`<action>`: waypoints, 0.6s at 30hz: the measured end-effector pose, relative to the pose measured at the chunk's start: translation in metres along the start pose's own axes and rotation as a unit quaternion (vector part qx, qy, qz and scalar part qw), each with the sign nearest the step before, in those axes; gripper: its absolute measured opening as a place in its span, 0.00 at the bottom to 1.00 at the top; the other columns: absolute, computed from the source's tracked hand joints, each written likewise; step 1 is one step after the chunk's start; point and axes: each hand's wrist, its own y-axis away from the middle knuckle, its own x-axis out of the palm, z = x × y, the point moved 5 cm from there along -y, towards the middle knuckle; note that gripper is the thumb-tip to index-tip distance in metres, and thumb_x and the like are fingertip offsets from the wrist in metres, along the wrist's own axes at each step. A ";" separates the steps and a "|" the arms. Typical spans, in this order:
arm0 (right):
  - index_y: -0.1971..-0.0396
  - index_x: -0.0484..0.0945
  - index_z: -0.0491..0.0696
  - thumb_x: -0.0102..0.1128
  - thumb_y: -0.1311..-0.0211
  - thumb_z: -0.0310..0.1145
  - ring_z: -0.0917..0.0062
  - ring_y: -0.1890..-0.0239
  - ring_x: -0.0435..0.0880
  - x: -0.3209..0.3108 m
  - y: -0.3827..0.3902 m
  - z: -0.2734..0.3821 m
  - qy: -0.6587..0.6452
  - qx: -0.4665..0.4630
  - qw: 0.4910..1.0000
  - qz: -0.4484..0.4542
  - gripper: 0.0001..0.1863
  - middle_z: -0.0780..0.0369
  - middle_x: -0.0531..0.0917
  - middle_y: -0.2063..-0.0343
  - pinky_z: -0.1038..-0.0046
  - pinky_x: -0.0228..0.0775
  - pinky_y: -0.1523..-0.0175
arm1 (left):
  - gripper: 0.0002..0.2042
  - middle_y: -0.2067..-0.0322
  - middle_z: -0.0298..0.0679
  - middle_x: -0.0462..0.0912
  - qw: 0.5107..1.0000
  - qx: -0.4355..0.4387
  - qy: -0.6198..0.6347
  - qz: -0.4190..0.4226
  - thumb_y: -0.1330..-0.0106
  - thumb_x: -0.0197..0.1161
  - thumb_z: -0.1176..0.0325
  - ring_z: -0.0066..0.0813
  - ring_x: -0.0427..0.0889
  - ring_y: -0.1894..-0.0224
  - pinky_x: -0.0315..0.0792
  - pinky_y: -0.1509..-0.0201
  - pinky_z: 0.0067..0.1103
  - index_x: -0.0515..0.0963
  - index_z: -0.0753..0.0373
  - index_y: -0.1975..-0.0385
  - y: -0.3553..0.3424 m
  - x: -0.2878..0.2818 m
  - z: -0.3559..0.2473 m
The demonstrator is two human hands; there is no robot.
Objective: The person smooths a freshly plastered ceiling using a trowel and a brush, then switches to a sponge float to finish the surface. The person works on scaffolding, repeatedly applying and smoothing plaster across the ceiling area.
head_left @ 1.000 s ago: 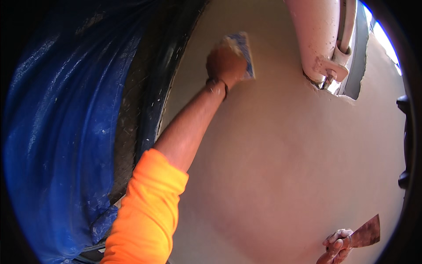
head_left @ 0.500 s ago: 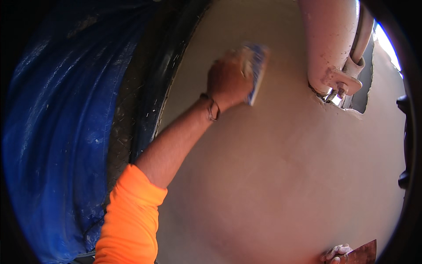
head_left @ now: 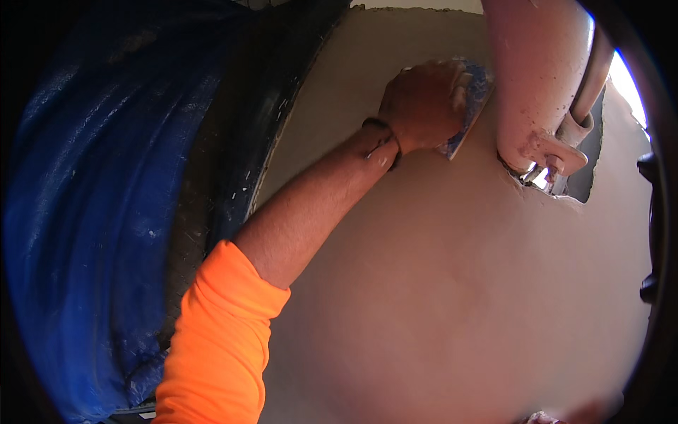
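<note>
My left hand (head_left: 427,102) is closed round a blue float (head_left: 470,106) with a pale edge. Its flat face lies against the smooth beige plastered wall (head_left: 424,268), just left of a thick pale pipe (head_left: 540,71). A dark band circles the left wrist, and the sleeve is bright orange. At the bottom edge on the right, only a bit of my right hand (head_left: 542,418) shows, with plaster on its fingers. Beside it is a blurred rust-brown trowel blade (head_left: 592,411); the rest of that hand is cut off by the frame.
The pipe ends in a bracket with a bolt (head_left: 556,164) at a rough-edged cut-out (head_left: 586,152) in the wall. A thinner pipe (head_left: 597,78) runs beside it. Blue sheeting (head_left: 106,233) hangs at the left, next to a dark, plaster-spattered frame (head_left: 265,127).
My left hand has moved right along the wall with the float, closer to the pipe. My right hand and the trowel have slipped lower, mostly out of the picture.
</note>
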 end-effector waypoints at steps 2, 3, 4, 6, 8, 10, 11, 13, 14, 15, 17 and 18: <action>0.53 0.69 0.39 0.55 0.22 0.44 0.77 0.73 0.69 0.002 -0.001 -0.001 -0.001 0.007 1.000 0.014 0.20 0.59 0.73 0.69 0.77 0.61 0.71 | 0.15 0.61 0.48 0.88 0.998 -0.024 -0.058 0.000 0.34 0.59 0.58 0.49 0.88 0.58 0.81 0.50 0.40 0.84 0.62 0.58 -0.002 -0.006 0.002; 0.53 0.69 0.39 0.55 0.22 0.43 0.77 0.73 0.69 0.001 -0.001 -0.002 0.001 0.011 1.000 0.009 0.19 0.59 0.73 0.70 0.77 0.61 0.71 | 0.16 0.62 0.47 0.88 0.994 -0.057 -0.076 0.060 0.34 0.60 0.58 0.49 0.88 0.58 0.81 0.50 0.40 0.84 0.62 0.57 -0.013 0.000 0.006; 0.52 0.69 0.39 0.55 0.22 0.43 0.77 0.73 0.69 -0.001 -0.001 -0.003 0.002 0.015 1.000 0.000 0.19 0.59 0.74 0.70 0.77 0.62 0.71 | 0.16 0.61 0.48 0.88 0.986 -0.142 -0.076 0.044 0.34 0.60 0.58 0.49 0.88 0.58 0.81 0.49 0.39 0.84 0.63 0.57 -0.028 0.006 0.011; 0.52 0.69 0.39 0.54 0.22 0.41 0.77 0.73 0.68 -0.002 -0.001 -0.004 -0.009 0.006 1.000 0.014 0.18 0.59 0.73 0.70 0.76 0.62 0.71 | 0.16 0.61 0.48 0.88 0.978 -0.172 -0.089 0.079 0.35 0.60 0.58 0.49 0.88 0.58 0.81 0.50 0.39 0.84 0.63 0.57 -0.074 0.025 0.014; 0.51 0.69 0.38 0.53 0.22 0.40 0.76 0.73 0.68 -0.003 -0.003 -0.004 -0.004 -0.007 1.000 0.021 0.17 0.58 0.73 0.71 0.75 0.63 0.71 | 0.16 0.61 0.48 0.88 0.978 -0.161 -0.094 0.095 0.35 0.61 0.57 0.49 0.88 0.58 0.81 0.50 0.39 0.84 0.63 0.58 -0.104 0.049 0.015; 0.51 0.69 0.38 0.52 0.22 0.38 0.76 0.74 0.68 -0.004 -0.004 -0.003 0.013 -0.022 0.999 0.034 0.17 0.58 0.73 0.72 0.75 0.63 0.71 | 0.16 0.61 0.48 0.88 0.983 -0.124 -0.096 0.096 0.36 0.61 0.57 0.50 0.88 0.58 0.81 0.50 0.39 0.84 0.63 0.58 -0.111 0.065 0.019; 0.51 0.69 0.38 0.52 0.22 0.38 0.76 0.74 0.68 -0.005 -0.004 -0.003 0.019 -0.027 0.999 0.030 0.16 0.58 0.73 0.72 0.75 0.63 0.71 | 0.16 0.61 0.48 0.88 0.986 -0.098 -0.098 0.094 0.36 0.61 0.57 0.50 0.88 0.58 0.82 0.50 0.39 0.84 0.63 0.58 -0.105 0.067 0.018; 0.50 0.69 0.39 0.51 0.22 0.37 0.75 0.74 0.67 -0.004 -0.004 -0.002 0.031 -0.036 0.999 0.021 0.16 0.58 0.73 0.72 0.75 0.63 0.72 | 0.16 0.61 0.49 0.88 0.991 -0.042 -0.090 0.088 0.36 0.62 0.57 0.50 0.88 0.58 0.82 0.50 0.39 0.84 0.64 0.59 -0.075 0.061 0.009; 0.49 0.68 0.39 0.51 0.22 0.37 0.75 0.74 0.67 -0.003 -0.003 -0.003 0.008 -0.018 1.000 0.018 0.16 0.58 0.72 0.72 0.75 0.63 0.71 | 0.16 0.61 0.49 0.88 0.993 -0.021 -0.081 0.085 0.36 0.62 0.57 0.50 0.88 0.58 0.82 0.50 0.39 0.84 0.64 0.59 -0.057 0.053 0.000; 0.48 0.68 0.39 0.51 0.22 0.37 0.75 0.74 0.67 -0.002 -0.001 -0.004 -0.014 -0.003 1.000 0.017 0.15 0.59 0.72 0.72 0.74 0.63 0.71 | 0.16 0.61 0.49 0.88 0.994 -0.003 -0.075 0.081 0.37 0.62 0.57 0.50 0.88 0.58 0.82 0.50 0.39 0.84 0.64 0.60 -0.039 0.041 -0.010; 0.47 0.68 0.40 0.50 0.21 0.36 0.75 0.73 0.66 -0.001 0.001 -0.004 -0.038 0.014 0.999 0.017 0.15 0.59 0.71 0.72 0.74 0.62 0.71 | 0.16 0.61 0.49 0.88 0.995 -0.012 -0.051 0.087 0.37 0.62 0.57 0.50 0.88 0.58 0.82 0.50 0.39 0.84 0.64 0.60 -0.005 0.015 -0.033; 0.46 0.68 0.40 0.49 0.21 0.36 0.75 0.73 0.66 0.000 0.001 -0.003 -0.036 0.014 0.999 0.020 0.15 0.59 0.71 0.72 0.74 0.62 0.71 | 0.16 0.61 0.49 0.88 0.998 0.020 -0.041 0.033 0.37 0.63 0.57 0.50 0.88 0.58 0.82 0.50 0.39 0.84 0.64 0.60 0.006 -0.003 -0.048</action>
